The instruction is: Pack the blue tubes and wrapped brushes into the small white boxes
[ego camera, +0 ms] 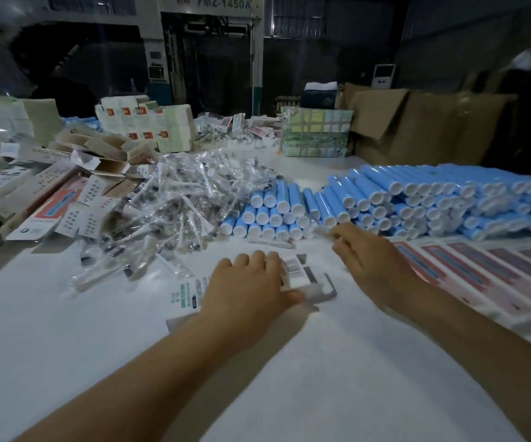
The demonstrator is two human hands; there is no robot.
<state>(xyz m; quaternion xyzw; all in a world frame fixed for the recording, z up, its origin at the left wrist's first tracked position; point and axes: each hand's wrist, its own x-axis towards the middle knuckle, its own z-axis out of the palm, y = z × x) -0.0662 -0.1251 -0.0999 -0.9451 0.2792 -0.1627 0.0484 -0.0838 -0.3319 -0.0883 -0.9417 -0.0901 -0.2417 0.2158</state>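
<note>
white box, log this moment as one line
left hand: holds white box | right hand: reaching toward blue tubes, holds nothing | tube: not yet picked

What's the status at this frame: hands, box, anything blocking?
Left hand grips a white box on the table. Right hand reaching toward blue tubes, holding nothing clear. Path open.

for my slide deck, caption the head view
Left hand grips a white box; right hand reaches toward stacked blue tubes.

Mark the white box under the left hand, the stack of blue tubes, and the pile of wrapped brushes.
white box (299, 274): head view, on its barcode panel.
stack of blue tubes (417, 202): head view, on the capped ends.
pile of wrapped brushes (174, 199): head view, mid-heap.
</note>
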